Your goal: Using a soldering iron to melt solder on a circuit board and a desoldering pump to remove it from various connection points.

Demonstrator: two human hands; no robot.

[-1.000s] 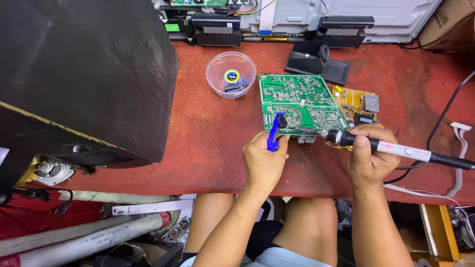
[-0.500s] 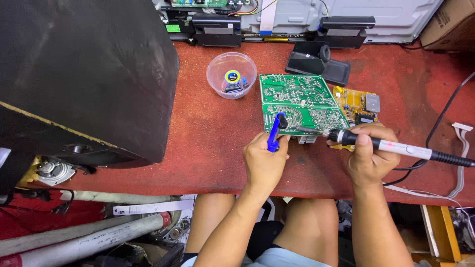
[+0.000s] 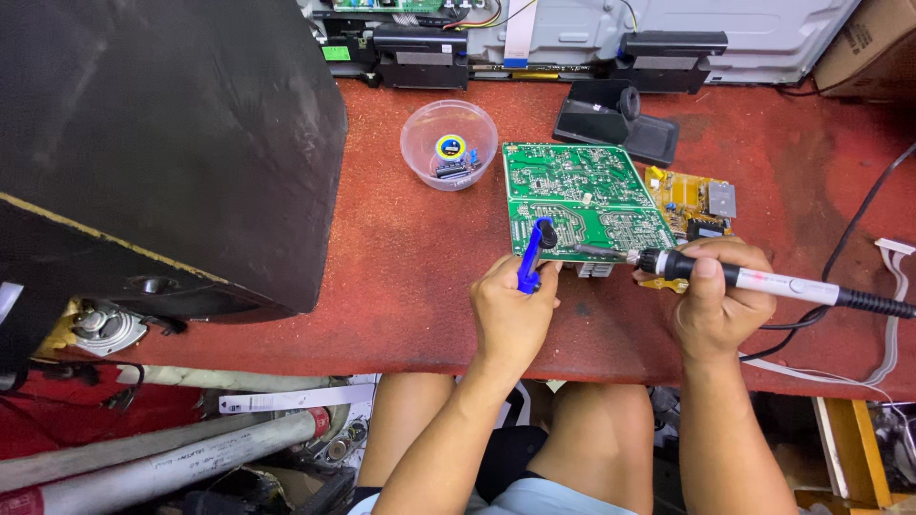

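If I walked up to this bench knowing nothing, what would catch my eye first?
Probably the green circuit board in the middle of the red table, with two hands working at its near edge: the right hand holds a soldering iron with its tip on the board, and the left hand holds a blue tool upright beside it. A big black box fills the left side.

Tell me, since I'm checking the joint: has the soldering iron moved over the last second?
No. The soldering iron in the right hand keeps its tip at the green circuit board's near edge.
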